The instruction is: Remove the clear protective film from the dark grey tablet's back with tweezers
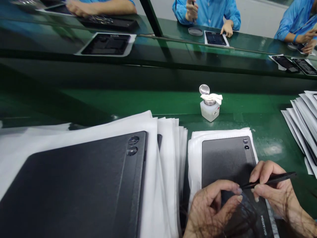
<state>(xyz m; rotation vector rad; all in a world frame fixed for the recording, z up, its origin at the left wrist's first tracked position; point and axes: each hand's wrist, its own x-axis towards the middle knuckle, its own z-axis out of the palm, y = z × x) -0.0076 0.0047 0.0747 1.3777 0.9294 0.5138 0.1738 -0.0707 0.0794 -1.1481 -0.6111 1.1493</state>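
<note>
Hands (206, 210) side-by-side over tablet (223, 155)

Bright paper (169, 158), and deep shade is gathered beneath the shelf (188, 54).
Now glare is caught on the green table (272, 150); the upper left is smeared by blur (the tablet (220, 155), too, is softly shadowed).

tool (279, 178): black | tablet (220, 155): dark grey, pale lettering (264, 225) | sheets (194, 165): white | bench (266, 130): green | bottle (210, 113): whitish | sleeve (233, 16): blue
</note>
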